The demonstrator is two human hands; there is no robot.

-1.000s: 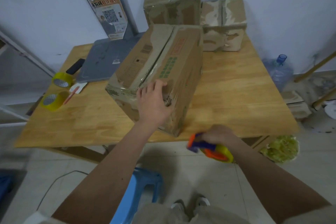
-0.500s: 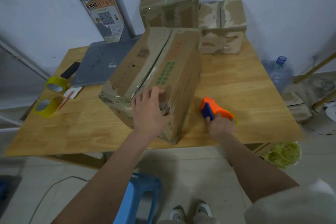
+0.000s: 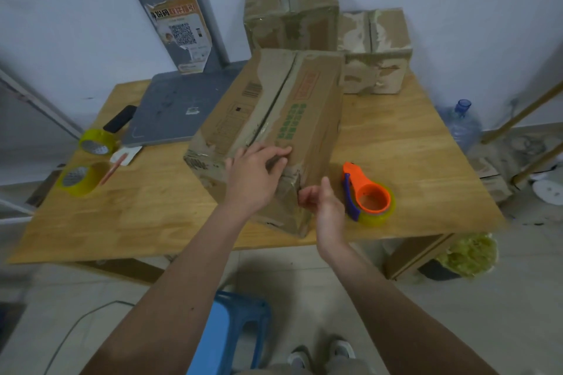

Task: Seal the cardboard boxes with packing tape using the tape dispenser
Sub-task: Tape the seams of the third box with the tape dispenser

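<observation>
Wooden table (image 3: 396, 143) against white wall. Tape dispenser (image 3: 367, 196) now set down at 4 o'clock of cardboard box (image 3: 274, 119), released by right hand (image 3: 324, 207), fingers loosely curled, empty. Box top pressed by left hand (image 3: 254, 175), fingers extended. Judged: flaps being aligned before taping.

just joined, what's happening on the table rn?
A person is working on the big cardboard box in the middle of the wooden table. The left hand rests on its near top edge; the right hand is at the near corner, fingers loosely curled, holding nothing clearly visible. The orange tape dispenser lies on the table just right of the box, not in hand. The box's centre seam looks untaped.
</observation>
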